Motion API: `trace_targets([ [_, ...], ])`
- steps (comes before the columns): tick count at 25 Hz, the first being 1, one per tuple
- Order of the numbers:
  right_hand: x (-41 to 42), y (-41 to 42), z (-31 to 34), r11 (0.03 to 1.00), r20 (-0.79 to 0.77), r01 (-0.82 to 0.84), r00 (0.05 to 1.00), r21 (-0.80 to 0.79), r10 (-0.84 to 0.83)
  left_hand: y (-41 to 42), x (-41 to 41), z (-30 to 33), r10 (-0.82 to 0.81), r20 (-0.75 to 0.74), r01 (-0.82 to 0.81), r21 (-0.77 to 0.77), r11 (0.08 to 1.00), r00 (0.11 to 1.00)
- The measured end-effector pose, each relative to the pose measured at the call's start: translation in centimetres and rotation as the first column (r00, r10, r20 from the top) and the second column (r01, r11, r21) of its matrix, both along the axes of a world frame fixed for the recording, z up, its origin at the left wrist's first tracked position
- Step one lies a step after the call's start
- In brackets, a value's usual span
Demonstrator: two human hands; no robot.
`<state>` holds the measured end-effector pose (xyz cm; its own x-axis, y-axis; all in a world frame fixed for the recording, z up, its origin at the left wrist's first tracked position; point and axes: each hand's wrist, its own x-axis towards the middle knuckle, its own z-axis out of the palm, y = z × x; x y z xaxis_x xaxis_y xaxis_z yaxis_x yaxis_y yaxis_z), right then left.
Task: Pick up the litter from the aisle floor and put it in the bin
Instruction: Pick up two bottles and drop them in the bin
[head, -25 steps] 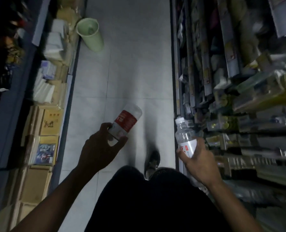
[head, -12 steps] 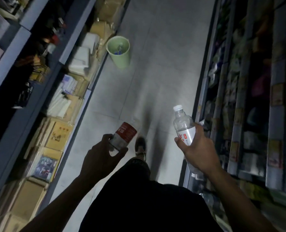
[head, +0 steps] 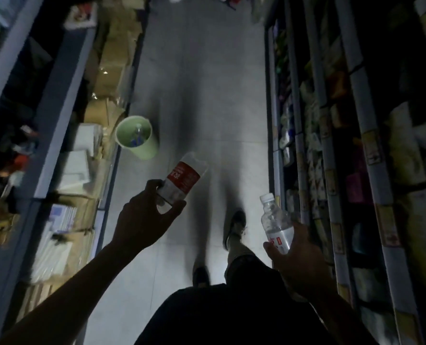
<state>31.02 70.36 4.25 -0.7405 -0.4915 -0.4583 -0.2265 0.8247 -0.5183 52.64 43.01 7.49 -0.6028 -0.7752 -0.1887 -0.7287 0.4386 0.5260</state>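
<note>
Centrally, the left hand point(head: 142, 220) curls its fingers round a clear red-labelled plastic bottle point(head: 182, 181). Lower right, the right hand point(head: 294, 252) grips a white-capped clear plastic bottle point(head: 275, 221). Left of centre stands a pale green round bin point(head: 144, 145).

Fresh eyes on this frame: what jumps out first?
Two plastic bottles held up over the aisle floor: the left hand grips a red-labelled bottle at centre, the right hand holds a clear capped bottle near the right-hand shelves. Ahead on the left, a pale green bin stands against the stacked boxes, with a bottle already inside.
</note>
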Motion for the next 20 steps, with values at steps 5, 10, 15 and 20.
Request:
trace_targets([
  [5,-12.1,-11.1,0.1,0.990,-0.020,-0.129,0.992,-0.062,0.128,-6.1,-9.2,-0.5,0.072,0.029,-0.073,0.036,0.997,0.997],
  [10,-21.0,-24.7,1.7,0.939,-0.096,-0.307,0.950,-0.151,0.295,-9.8,-12.4,-0.9,0.253,0.086,-0.264,0.150,0.953,0.964],
  [15,-25.1,-39.0,2.1,0.880,-0.138,-0.450,0.891,-0.152,0.432,-16.5,-12.7,-1.6,0.402,0.163,-0.427,0.171,0.888,0.901],
  [20,-25.8,-49.4,2.1,0.883,-0.097,-0.456,0.889,-0.113,0.447,-29.4,-14.5,-1.6,0.439,0.120,-0.452,0.120,0.884,0.891],
])
